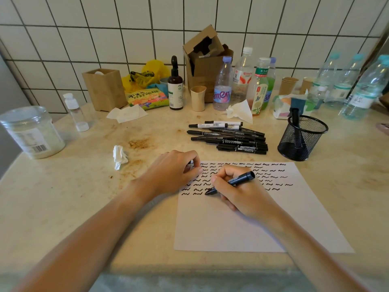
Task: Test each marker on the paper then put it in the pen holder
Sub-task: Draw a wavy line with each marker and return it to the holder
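Note:
My right hand (pixel 237 190) grips a black marker (pixel 242 178) with its tip down on the white paper (pixel 242 226), at the end of the lowest row of black squiggles. My left hand (pixel 174 171) rests on the paper's upper left corner with fingers curled; a small dark piece, perhaps the cap, peeks from between them. A pile of several black markers (pixel 229 137) lies beyond the paper. The black mesh pen holder (pixel 302 138) stands to the right with one marker (pixel 295 123) in it.
A crumpled tissue (pixel 119 157) lies left of the paper. A plastic jar (pixel 31 131) sits at far left. Along the tiled wall stand a wooden box (pixel 105 89), a cardboard box (pixel 207 66), a brown pump bottle (pixel 175 87), cups and several plastic bottles (pixel 223 85).

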